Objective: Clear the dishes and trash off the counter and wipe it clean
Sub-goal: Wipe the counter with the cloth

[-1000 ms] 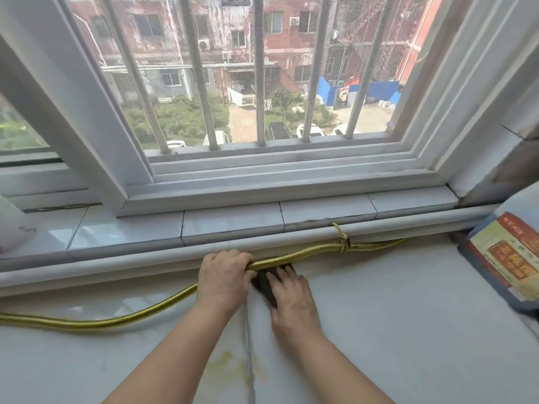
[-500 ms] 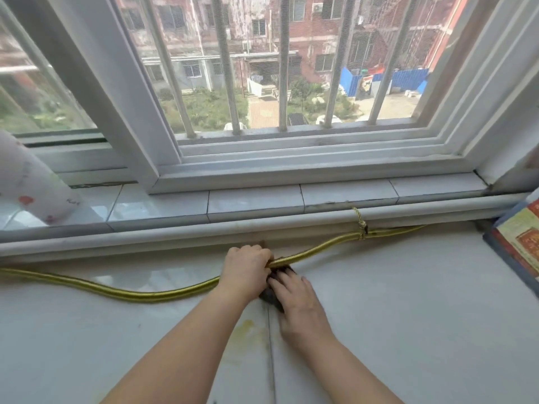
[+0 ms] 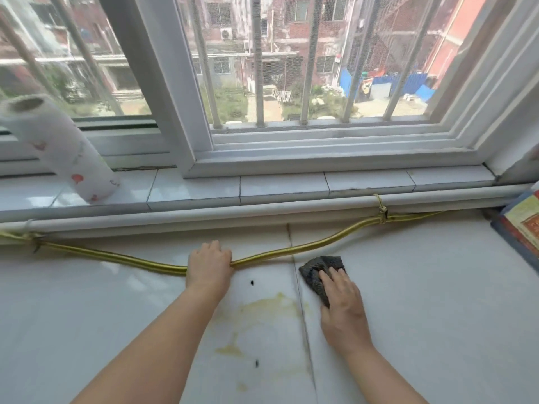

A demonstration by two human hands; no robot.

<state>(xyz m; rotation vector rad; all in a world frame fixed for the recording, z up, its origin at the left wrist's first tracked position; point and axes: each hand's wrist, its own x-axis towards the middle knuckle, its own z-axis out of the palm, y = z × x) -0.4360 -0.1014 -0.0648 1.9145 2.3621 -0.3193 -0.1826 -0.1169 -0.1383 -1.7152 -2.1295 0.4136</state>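
My left hand [image 3: 208,265] grips a yellow hose [image 3: 125,259] that runs along the back of the white counter [image 3: 437,301] under the window. My right hand [image 3: 342,301] lies flat with straight fingers on a dark scouring pad [image 3: 316,271], pressing it to the counter just right of a tile seam. A yellowish stain [image 3: 262,313] spreads on the counter between my two arms, with two small dark specks near it.
A roll of paper towel [image 3: 61,150] stands on the window sill at the left. A colourful printed box or bag [image 3: 522,225] lies at the counter's right edge. The hose is tied to a white pipe [image 3: 262,212] with yellow string.
My right hand has slid the pad out from under the hose, to the right and nearer me. My left hand still holds the hose, now apart from the right hand. The view has panned left.
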